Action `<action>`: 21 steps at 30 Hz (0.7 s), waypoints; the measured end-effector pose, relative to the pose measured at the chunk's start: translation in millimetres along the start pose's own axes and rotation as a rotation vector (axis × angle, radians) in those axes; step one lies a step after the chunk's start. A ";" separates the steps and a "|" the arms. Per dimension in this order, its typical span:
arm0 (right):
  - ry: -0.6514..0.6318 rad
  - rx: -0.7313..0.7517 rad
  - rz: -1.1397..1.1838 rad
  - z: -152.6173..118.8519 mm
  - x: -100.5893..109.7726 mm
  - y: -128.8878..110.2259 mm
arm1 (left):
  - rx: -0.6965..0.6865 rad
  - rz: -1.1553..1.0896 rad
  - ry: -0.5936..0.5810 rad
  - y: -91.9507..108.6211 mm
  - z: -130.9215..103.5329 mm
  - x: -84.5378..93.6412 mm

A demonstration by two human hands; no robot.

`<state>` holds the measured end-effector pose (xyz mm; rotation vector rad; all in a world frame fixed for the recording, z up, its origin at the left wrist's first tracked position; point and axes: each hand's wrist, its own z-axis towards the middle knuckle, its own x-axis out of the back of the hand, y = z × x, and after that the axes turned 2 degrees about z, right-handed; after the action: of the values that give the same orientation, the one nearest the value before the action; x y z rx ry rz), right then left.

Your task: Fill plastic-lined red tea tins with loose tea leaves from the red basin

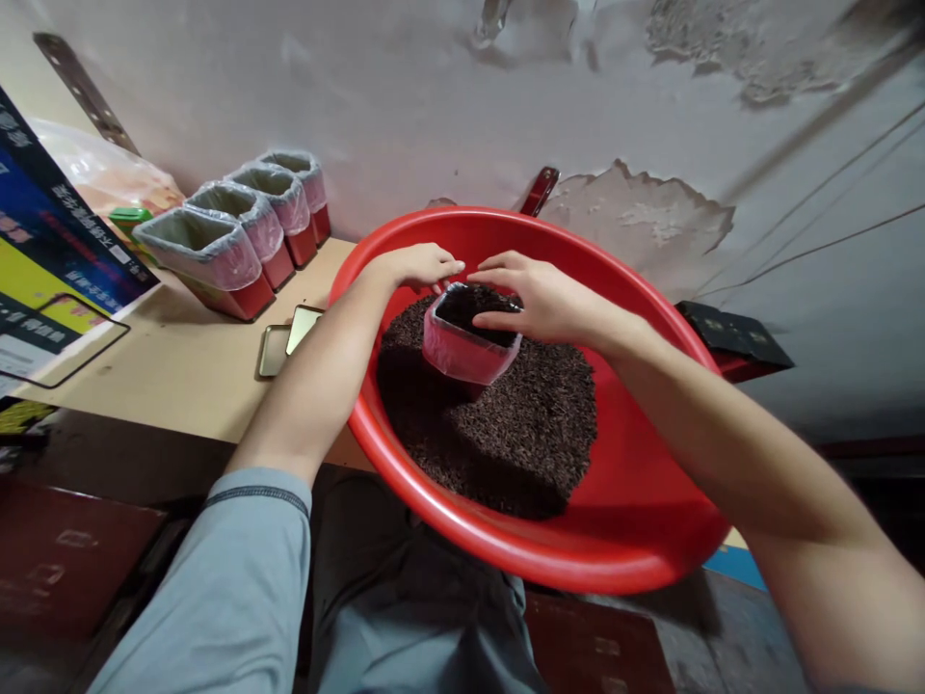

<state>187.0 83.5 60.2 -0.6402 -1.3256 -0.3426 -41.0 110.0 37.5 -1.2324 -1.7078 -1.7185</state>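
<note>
The single view comes from a camera worn on the person's head, facing forward and steeply down. It looks over the lap in grey trousers (426,636), with both arms reaching away from it, from the lower left and right. The large red oval plastic basin (643,453) lies near, filling the middle, seen from above into its hollow. Farther off, the tan flat-topped desk (180,357) shows at left, and the grey, peeling plaster wall (361,106) spans the top. The field is wide, taking in floor-level things below the desk.
</note>
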 end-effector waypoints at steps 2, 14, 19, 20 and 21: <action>-0.099 0.062 0.010 -7.8 -8.2 0.2 | 0.005 0.008 0.002 1.3 -0.3 -1.0; -0.106 0.229 -0.021 -28.3 -43.3 19.5 | -0.019 0.078 -0.011 1.8 2.6 -6.5; -0.001 0.200 0.052 -34.4 -46.8 35.2 | -0.078 0.021 -0.014 5.4 1.4 -8.1; 0.030 0.193 0.059 -32.5 -50.0 33.6 | -0.088 0.053 -0.008 6.6 1.2 -8.6; 0.056 0.185 0.066 -30.5 -53.1 30.5 | -0.100 0.090 -0.005 8.3 0.9 -9.3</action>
<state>216.4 82.2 -1.6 -0.5137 -1.2627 -0.1806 -29.2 106.9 34.6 -1.3381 -1.5607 -1.7673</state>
